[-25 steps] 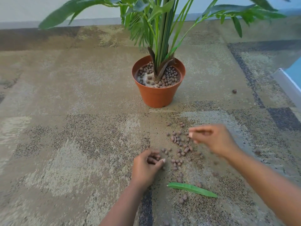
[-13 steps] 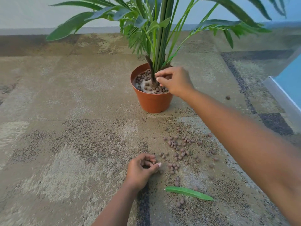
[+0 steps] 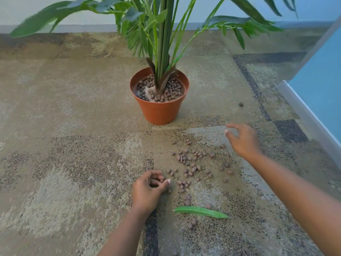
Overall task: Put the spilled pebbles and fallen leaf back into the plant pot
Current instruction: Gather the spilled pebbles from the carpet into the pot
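Hands over spilled pebbles (image 3: 190, 163)

Left hand (image 3: 148, 191) curls on the carpet (image 3: 64, 145), cupping pebbles; right hand (image 3: 243, 140) hovers loosely spread, empty. Pot (image 3: 159, 109) stands beyond; leaf (image 3: 201, 212) nearer.

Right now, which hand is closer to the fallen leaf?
Left. The left hand rests on the carpet just up-left of the fallen leaf; the right hand hovers farther off, beyond the spilled pebbles.

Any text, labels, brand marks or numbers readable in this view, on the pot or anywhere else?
None: no readable text anywhere in this view.
The orange plant pot has a plain wall, with no label or stamp showing.
The carpet, the fallen leaf and the blue panel on the right carry no print.
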Tool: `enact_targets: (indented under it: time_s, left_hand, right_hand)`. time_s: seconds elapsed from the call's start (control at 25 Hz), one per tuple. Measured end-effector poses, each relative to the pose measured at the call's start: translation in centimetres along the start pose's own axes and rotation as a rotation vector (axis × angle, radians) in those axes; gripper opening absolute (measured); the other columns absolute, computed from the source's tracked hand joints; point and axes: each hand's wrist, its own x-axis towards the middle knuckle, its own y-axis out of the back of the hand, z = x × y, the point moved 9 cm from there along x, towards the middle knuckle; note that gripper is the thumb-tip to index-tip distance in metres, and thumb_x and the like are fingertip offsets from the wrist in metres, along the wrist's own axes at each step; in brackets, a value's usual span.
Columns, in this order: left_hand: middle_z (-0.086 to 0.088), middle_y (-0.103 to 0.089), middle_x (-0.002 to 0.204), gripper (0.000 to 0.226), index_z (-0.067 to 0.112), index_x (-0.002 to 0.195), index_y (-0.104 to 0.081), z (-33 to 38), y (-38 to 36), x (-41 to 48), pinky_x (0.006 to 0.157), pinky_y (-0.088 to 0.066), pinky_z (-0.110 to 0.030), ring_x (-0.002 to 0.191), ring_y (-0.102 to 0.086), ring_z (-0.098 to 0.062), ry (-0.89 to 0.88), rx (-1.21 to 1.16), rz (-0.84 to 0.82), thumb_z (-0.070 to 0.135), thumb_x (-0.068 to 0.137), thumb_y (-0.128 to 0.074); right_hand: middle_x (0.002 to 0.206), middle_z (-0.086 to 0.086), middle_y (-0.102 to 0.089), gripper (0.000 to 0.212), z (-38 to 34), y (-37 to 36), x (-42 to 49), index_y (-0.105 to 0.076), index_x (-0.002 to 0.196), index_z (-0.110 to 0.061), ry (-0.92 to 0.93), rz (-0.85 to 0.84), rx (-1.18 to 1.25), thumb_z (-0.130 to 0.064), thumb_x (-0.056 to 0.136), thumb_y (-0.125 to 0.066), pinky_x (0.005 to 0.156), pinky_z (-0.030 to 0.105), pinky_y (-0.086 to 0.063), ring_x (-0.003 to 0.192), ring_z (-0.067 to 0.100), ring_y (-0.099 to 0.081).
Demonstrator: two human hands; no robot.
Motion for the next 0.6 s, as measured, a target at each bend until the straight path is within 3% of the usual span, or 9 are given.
enact_targets:
  time_s: [0.12,0.2,0.24,0.32,0.4,0.6]
  left_hand:
    - [0.003,-0.067,0.083,0.039,0.027,0.101,-0.061,0.8,-0.5,-0.1,0.062,-0.060,-0.028,0.069,-0.067,-0.019,-0.030,0.130,0.058,0.027,0.070,-0.085]
    - [0.007,-0.061,0.100,0.055,0.030,0.115,-0.053,2.0,-1.4,-0.1,0.067,-0.058,-0.030,0.070,-0.062,-0.010,-0.055,0.432,0.081,0.048,0.070,-0.079]
    - [0.007,-0.055,0.113,0.067,0.031,0.126,-0.047,2.4,-2.0,0.0,0.069,-0.055,-0.029,0.074,-0.061,-0.008,-0.049,0.594,0.072,0.059,0.071,-0.073]
    - [0.005,-0.043,0.127,0.083,0.036,0.141,-0.034,3.4,-3.3,0.3,0.062,-0.047,-0.024,0.076,-0.059,-0.008,-0.056,0.794,0.009,0.072,0.072,-0.061]
    - [0.004,-0.039,0.128,0.085,0.041,0.144,-0.029,4.5,-5.0,0.4,0.057,-0.045,-0.020,0.079,-0.058,-0.009,-0.144,0.906,-0.100,0.075,0.071,-0.057]
    - [-0.002,-0.038,0.131,0.068,0.035,0.138,-0.043,5.2,-8.6,-0.6,0.088,-0.054,-0.038,0.110,-0.049,-0.023,-0.354,1.109,-0.246,0.063,0.079,-0.063]
  right_hand:
    - [0.154,0.002,-0.028,0.058,3.8,-5.1,-4.3,-0.035,0.145,-0.021,0.051,-0.244,-0.241,-0.051,0.097,-0.042,0.115,0.047,-0.017,0.144,0.029,-0.021]
    - [0.158,-0.004,-0.003,0.065,3.0,-7.7,-5.8,-0.018,0.150,-0.029,0.139,-0.311,-0.320,-0.063,0.095,-0.027,0.117,0.054,-0.004,0.146,0.029,0.003]
    - [0.158,-0.006,0.001,0.066,2.3,-8.5,-6.2,-0.015,0.150,-0.032,0.163,-0.324,-0.325,-0.066,0.094,-0.022,0.116,0.057,-0.005,0.146,0.028,0.008]
    - [0.158,-0.012,-0.002,0.061,0.4,-9.6,-6.6,-0.016,0.149,-0.037,0.222,-0.352,-0.296,-0.064,0.094,-0.021,0.112,0.063,-0.012,0.146,0.024,0.008]
    - [0.157,-0.015,-0.009,0.052,-1.7,-10.5,-7.3,-0.023,0.146,-0.041,0.310,-0.392,-0.264,-0.054,0.096,-0.029,0.109,0.060,-0.017,0.147,0.019,0.004]
    - [0.152,-0.007,-0.034,0.044,-4.9,-11.3,-8.7,-0.046,0.138,-0.029,0.512,-0.404,-0.260,-0.014,0.097,-0.046,0.114,0.050,-0.026,0.145,0.018,-0.018]
